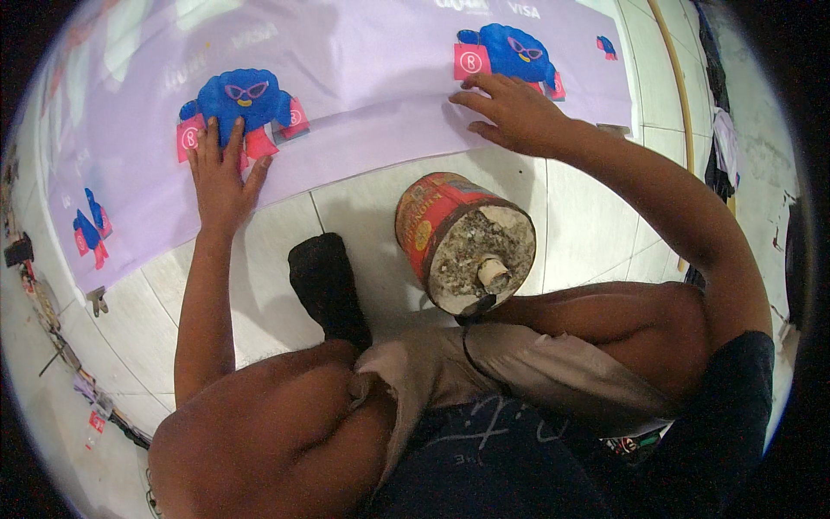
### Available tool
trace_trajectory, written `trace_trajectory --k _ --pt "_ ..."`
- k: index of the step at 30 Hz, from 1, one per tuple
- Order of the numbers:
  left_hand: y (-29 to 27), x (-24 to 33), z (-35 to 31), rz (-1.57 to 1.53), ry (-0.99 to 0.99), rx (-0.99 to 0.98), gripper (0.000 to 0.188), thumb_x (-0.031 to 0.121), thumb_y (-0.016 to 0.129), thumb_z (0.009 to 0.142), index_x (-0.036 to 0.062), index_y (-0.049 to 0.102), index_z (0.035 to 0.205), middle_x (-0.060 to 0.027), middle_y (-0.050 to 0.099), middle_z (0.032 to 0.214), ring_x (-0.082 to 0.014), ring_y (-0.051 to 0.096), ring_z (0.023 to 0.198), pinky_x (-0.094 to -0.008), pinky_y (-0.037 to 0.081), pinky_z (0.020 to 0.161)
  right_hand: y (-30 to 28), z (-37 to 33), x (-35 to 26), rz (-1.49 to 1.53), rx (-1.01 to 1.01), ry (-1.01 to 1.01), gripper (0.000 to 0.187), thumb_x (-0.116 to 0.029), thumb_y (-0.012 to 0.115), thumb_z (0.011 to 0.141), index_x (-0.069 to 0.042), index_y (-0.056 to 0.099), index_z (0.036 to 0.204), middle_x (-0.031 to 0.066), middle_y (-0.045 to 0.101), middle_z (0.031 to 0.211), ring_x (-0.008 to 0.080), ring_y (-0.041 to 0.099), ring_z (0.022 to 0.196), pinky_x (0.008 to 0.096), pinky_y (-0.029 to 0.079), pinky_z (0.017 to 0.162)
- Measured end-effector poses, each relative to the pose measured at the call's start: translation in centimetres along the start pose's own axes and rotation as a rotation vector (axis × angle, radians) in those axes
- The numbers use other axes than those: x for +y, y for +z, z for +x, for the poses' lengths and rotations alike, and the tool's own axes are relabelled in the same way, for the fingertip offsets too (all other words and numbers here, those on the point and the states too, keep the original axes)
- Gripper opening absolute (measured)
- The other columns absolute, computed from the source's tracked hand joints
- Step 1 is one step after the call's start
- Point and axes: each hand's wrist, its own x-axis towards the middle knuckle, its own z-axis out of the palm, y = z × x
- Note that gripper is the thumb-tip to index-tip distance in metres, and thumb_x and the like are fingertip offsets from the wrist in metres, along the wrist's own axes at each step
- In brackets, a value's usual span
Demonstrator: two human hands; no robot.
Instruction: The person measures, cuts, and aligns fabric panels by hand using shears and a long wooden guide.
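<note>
A lilac printed banner (363, 143) is spread over the floor, bearing blue furry cartoon figures with pink bags. My left hand (226, 186) lies on it with fingers spread, over the lower part of the left figure. Farther right, my right hand (519, 117) rests its fingers near the right figure, the fingers apart and holding nothing. Between my arms a red and yellow can (424, 212) sits tilted beside the banner's near edge. Its visible end is filled with a rough grey, concrete-like mass (475, 242) with a short pale pipe stub (494, 273).
Binder clips grip the banner at its near left corner (98, 300) and near right edge (614, 130). White tiles (588, 208) make up the floor. My black-socked foot (327, 281) stands left of the can. A long tan pole (679, 78) runs along the right.
</note>
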Motion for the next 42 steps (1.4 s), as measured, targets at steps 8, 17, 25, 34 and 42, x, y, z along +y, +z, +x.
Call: trace_trajectory --k 8,17,25,34,42 --pt "0.4 0.0 -0.6 0.004 -0.019 -0.013 0.068 0.054 0.055 0.091 0.0169 0.041 0.146 -0.0222 0.024 0.155 -0.0421 0.021 0.143 -0.0545 0.011 0.116 -7.5 -3.9 -9.5 0.351 -0.287 -0.496 0.045 -0.049 0.074 0.077 -0.012 0.051 0.088 0.0053 0.057 0.067 0.0273 0.062 0.059 0.0417 0.049 0.052" --pt "0.1 0.0 -0.6 0.048 -0.033 -0.008 0.07 0.058 0.052 0.091 0.0178 0.04 0.147 -0.0211 0.025 0.155 -0.0397 0.02 0.144 -0.0533 0.011 0.117 -6.5 -5.9 -11.1 0.247 -0.349 -0.423 0.031 -0.036 0.065 0.08 -0.013 0.049 0.095 0.008 0.058 0.061 0.0346 0.062 0.057 0.0477 0.048 0.048" --pt "-0.1 0.2 -0.8 0.045 -0.029 -0.004 0.073 0.058 0.053 0.09 0.017 0.037 0.148 -0.0215 0.024 0.156 -0.0398 0.02 0.144 -0.0538 0.012 0.117 -11.9 -5.1 -10.0 0.265 -0.027 -0.17 0.031 -0.029 0.074 0.075 -0.009 0.053 0.088 0.0111 0.058 0.059 0.0316 0.062 0.054 0.0423 0.049 0.049" --pt "0.2 -0.1 -0.9 0.024 -0.038 0.011 0.083 0.066 0.055 0.085 0.0173 0.037 0.149 -0.02 0.023 0.156 -0.0392 0.019 0.145 -0.053 0.011 0.117 -12.8 -0.2 -8.5 0.091 0.209 -0.002 0.034 -0.034 0.069 0.081 -0.006 0.054 0.094 0.0177 0.065 0.074 0.0394 0.065 0.069 0.0464 0.051 0.06" --pt "0.0 -0.1 -1.1 0.022 -0.042 0.023 0.085 0.068 0.055 0.083 0.0172 0.037 0.148 -0.0199 0.026 0.155 -0.0388 0.021 0.144 -0.0527 0.011 0.117 -11.0 4.1 -8.4 0.17 0.115 0.154 0.039 -0.038 0.066 0.083 -0.006 0.055 0.102 0.0187 0.067 0.082 0.039 0.066 0.078 0.048 0.052 0.07"
